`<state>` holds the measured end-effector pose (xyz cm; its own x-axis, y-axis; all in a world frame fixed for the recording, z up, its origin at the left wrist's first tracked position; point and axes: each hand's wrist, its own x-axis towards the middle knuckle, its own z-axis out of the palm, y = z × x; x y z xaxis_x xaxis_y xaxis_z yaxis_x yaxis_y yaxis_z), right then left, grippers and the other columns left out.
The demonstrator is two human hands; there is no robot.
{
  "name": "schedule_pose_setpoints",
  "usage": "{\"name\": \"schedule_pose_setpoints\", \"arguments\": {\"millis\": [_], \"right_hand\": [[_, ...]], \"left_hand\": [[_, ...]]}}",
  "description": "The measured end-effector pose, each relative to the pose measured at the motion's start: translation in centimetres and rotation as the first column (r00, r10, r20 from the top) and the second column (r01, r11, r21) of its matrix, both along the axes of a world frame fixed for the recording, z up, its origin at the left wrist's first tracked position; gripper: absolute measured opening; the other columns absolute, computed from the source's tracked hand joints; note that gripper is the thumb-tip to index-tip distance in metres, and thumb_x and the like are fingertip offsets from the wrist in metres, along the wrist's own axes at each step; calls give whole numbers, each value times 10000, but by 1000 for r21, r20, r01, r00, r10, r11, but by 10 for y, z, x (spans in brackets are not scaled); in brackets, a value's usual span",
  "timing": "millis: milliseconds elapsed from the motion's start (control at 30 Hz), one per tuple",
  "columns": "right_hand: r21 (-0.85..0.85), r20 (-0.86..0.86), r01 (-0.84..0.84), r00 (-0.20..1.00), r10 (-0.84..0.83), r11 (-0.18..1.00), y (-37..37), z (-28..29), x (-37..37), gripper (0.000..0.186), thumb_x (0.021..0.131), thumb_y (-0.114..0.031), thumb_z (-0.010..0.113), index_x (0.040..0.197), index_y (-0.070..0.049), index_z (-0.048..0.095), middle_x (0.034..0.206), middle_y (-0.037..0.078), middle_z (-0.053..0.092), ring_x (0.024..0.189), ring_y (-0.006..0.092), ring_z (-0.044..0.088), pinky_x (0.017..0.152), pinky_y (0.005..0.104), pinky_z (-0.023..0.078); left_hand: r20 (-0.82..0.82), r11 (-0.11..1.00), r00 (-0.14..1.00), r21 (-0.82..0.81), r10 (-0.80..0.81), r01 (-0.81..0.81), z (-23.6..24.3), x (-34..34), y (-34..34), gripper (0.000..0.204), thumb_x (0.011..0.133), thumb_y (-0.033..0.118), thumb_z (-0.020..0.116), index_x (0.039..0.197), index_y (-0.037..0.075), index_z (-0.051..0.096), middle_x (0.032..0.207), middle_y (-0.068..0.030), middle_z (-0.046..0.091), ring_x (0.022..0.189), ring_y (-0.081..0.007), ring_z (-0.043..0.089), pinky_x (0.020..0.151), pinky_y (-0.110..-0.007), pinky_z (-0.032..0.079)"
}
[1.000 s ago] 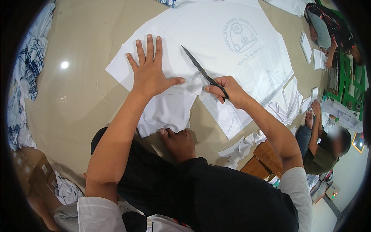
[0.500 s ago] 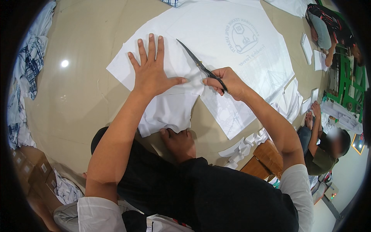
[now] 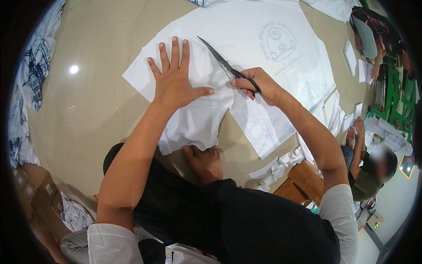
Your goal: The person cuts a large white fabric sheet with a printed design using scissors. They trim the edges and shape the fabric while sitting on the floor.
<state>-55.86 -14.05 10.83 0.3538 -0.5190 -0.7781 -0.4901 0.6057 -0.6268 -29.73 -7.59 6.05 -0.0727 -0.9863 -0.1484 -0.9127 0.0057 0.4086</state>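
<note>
White cloth (image 3: 246,31) with a faint round emblem printed on it lies spread on the floor. My left hand (image 3: 173,88) presses flat on its left part, fingers spread. To its right, my right hand (image 3: 260,83) grips a pair of black scissors (image 3: 226,65) by the handles. The blades point away and to the left over the cloth, their tips a little right of my left fingertips. Whether cloth lies between the blades, I cannot tell. A smaller folded white cloth piece (image 3: 192,125) reaches toward my bare foot (image 3: 204,163).
White cloth strips (image 3: 274,169) lie beside a brown wooden box (image 3: 299,185) at right. Blue-checked and white fabric (image 3: 30,83) is heaped along the left, above cardboard boxes (image 3: 39,191). Two people sit at the right, one in a dark green shirt (image 3: 367,185).
The scissors and my right hand have moved slightly away from me. My left hand stays flat on the cloth, its fingers shifted a little to the right.
</note>
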Motion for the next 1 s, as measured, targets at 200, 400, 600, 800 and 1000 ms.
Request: {"name": "schedule_pose_setpoints", "arguments": {"millis": [200,400,600,800,1000], "right_hand": [[-40,-58,-70,996,68,997,-3,-3,-1,343,861,-291,863,686,-90,648,550,-20,541,456,73,466,463,237,360],[-27,-42,-50,998,49,998,-9,4,10,351,862,-313,852,680,-95,645,554,-19,547,457,74,471,464,238,356],[-28,-28,-56,998,56,998,-16,4,14,344,856,-320,856,701,-82,662,565,-16,556,457,67,474,460,231,357],[-52,-57,-93,994,90,994,-15,7,18,366,851,-334,867,710,-65,664,567,-11,561,454,71,481,459,232,362],[-28,-31,-76,997,75,997,-22,8,23,372,858,-339,861,698,-72,656,566,-10,563,456,76,487,475,233,376]], "left_hand": [[-3,1000,1000,-10,3,-3,-1,0,1,1523,602,756,899,1722,99,103,1789,-204,49,1629,-494,-72,1209,-792,-2],[5,1000,1000,-3,4,-4,0,1,1,1524,604,763,893,1722,96,101,1791,-200,43,1631,-490,-72,1206,-796,3],[11,1000,1000,28,-10,9,1,1,0,1532,620,772,881,1723,91,65,1791,-208,7,1628,-492,-88,1214,-780,-11],[21,1000,1000,26,-7,7,2,1,0,1537,618,788,872,1723,91,62,1791,-210,9,1628,-489,-93,1215,-777,-16],[11,1000,1000,7,-7,7,-1,1,0,1543,614,810,861,1722,90,66,1790,-214,14,1627,-490,-98,1213,-780,-21]]}}
